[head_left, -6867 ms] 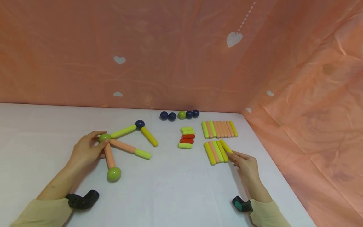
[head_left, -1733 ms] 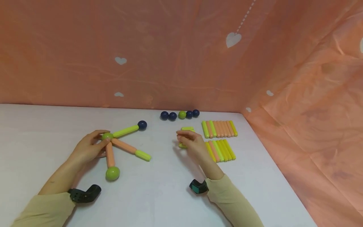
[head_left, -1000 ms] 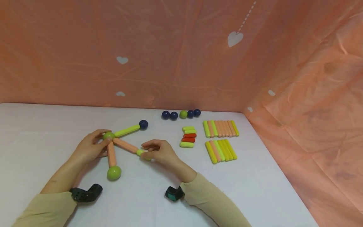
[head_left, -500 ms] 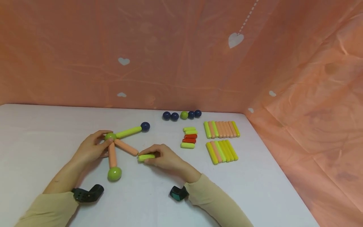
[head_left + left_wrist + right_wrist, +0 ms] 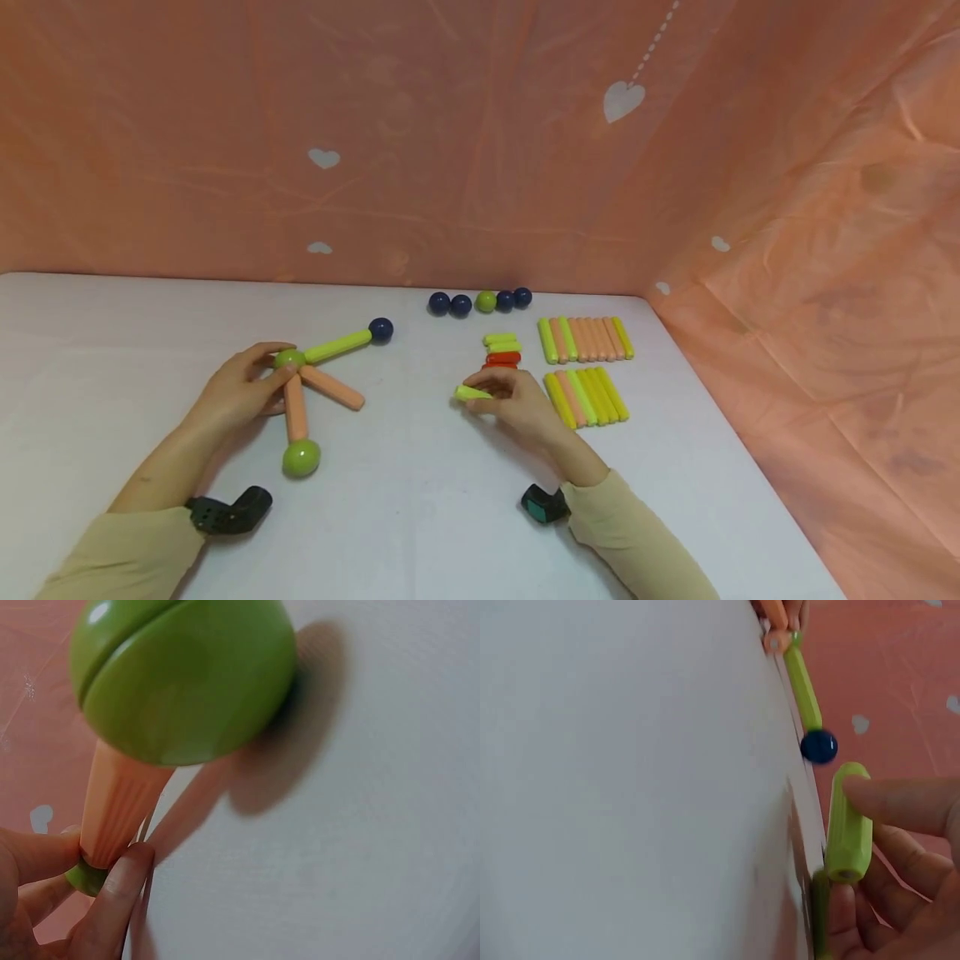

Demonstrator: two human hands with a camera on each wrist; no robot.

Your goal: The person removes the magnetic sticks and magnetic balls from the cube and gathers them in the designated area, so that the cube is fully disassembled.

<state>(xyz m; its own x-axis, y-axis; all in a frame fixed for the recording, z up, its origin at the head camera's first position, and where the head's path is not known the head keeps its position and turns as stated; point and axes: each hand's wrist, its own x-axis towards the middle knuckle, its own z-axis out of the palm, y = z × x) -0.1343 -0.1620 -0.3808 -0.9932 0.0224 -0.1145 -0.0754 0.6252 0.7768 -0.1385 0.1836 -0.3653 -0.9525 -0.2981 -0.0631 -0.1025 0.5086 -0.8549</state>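
My left hand [image 5: 243, 385] grips a green ball [image 5: 288, 358] at the hub of a joined piece. From that hub run a lime rod [image 5: 339, 345] with a dark blue ball [image 5: 381, 330] at its end, a bare-ended peach rod [image 5: 335, 389], and another peach rod [image 5: 296, 412] bearing a large green ball [image 5: 302, 458]. The left wrist view shows thumb and fingers pinching near the small end of that last rod. My right hand [image 5: 517, 404] pinches a short lime rod [image 5: 850, 825] between thumb and fingers, close to the short rods in the middle.
Red short rods [image 5: 503, 358] and lime short rods [image 5: 501, 339] lie in a column beyond the right hand. Two rows of longer rods, an upper row [image 5: 585, 340] and a lower row [image 5: 587, 397], lie at the right. Blue balls [image 5: 439, 303] and a green ball [image 5: 486, 302] line the back edge.
A yellow rod came off the blue ball and now lies in the lower row. My right hand pulled the short lime rod from the peach rod's end and carried it right. The left hand kept its grip.
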